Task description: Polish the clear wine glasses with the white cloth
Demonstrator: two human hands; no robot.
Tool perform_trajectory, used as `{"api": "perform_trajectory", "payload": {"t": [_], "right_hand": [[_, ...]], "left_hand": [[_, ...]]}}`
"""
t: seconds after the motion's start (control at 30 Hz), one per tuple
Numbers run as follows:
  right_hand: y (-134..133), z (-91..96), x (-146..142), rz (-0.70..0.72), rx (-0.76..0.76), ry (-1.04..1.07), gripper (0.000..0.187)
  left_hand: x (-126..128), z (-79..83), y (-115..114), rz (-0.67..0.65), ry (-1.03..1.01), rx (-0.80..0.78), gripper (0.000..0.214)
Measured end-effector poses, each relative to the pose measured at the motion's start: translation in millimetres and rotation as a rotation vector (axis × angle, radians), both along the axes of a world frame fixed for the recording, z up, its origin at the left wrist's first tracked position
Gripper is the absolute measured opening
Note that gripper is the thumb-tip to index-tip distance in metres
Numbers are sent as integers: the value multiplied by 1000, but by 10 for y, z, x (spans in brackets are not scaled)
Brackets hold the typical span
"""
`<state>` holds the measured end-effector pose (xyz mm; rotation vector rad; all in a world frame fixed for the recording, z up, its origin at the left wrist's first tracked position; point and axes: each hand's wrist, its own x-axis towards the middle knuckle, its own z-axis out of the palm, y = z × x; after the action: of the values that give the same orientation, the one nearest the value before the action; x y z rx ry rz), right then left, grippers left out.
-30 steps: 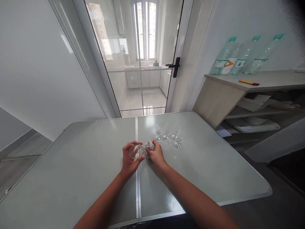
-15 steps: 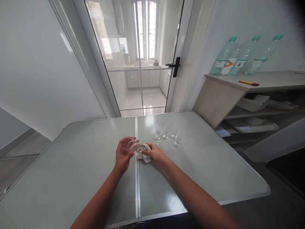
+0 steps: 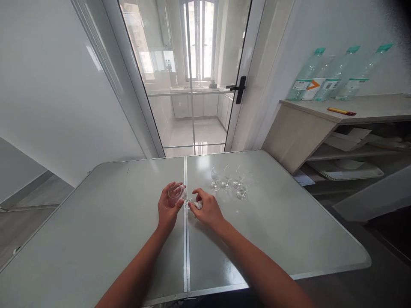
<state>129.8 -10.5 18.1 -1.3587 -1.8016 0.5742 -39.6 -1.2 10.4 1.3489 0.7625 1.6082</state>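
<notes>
My left hand (image 3: 167, 204) is wrapped round the bowl of a clear stemmed glass (image 3: 177, 192), tilted with its mouth toward the upper left. At the foot end of this glass is my right hand (image 3: 208, 208), its thumb and forefinger by the base. A crumpled white cloth (image 3: 198, 205) is bunched in the right hand, mostly covered by the fingers. Beyond the right hand, several similar stemmed glasses (image 3: 215, 185) stand upright in a group.
The pale table (image 3: 128, 244) has a metal seam down its middle. A wooden shelf unit (image 3: 302, 128) at the right bears several plastic bottles (image 3: 327, 85) and a yellow-red packet (image 3: 341, 111). Behind the table is a glass door (image 3: 208, 102) with a black handle (image 3: 239, 89).
My right hand has turned over the glass foot, and the cloth has drawn in under its fingers, showing less. My left hand keeps its hold on the bowl. The view has shifted slightly.
</notes>
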Motion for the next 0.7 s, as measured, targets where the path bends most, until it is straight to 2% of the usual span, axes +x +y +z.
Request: {"api": "perform_trajectory", "payload": {"t": [0.07, 0.17, 0.27, 0.4, 0.57, 0.7], "right_hand": [[-13, -28, -20, 74, -66, -13, 21], [-8, -87, -6, 156, -151, -83, 11], [11, -118, 35, 115, -223, -130, 10], [27, -128, 50, 26, -258, -150, 9], [48, -158, 43, -45, -289, -145, 9], [97, -158, 136, -136, -356, -116, 8]], "left_hand": [[34, -26, -14, -82, 27, 24, 65], [98, -75, -36, -203, 72, 58, 66], [153, -127, -35, -263, 103, 47, 67], [186, -182, 0, -264, 134, 15, 68], [172, -215, 49, -249, 143, 4, 82], [131, -229, 75, -196, 178, -31, 70]]}}
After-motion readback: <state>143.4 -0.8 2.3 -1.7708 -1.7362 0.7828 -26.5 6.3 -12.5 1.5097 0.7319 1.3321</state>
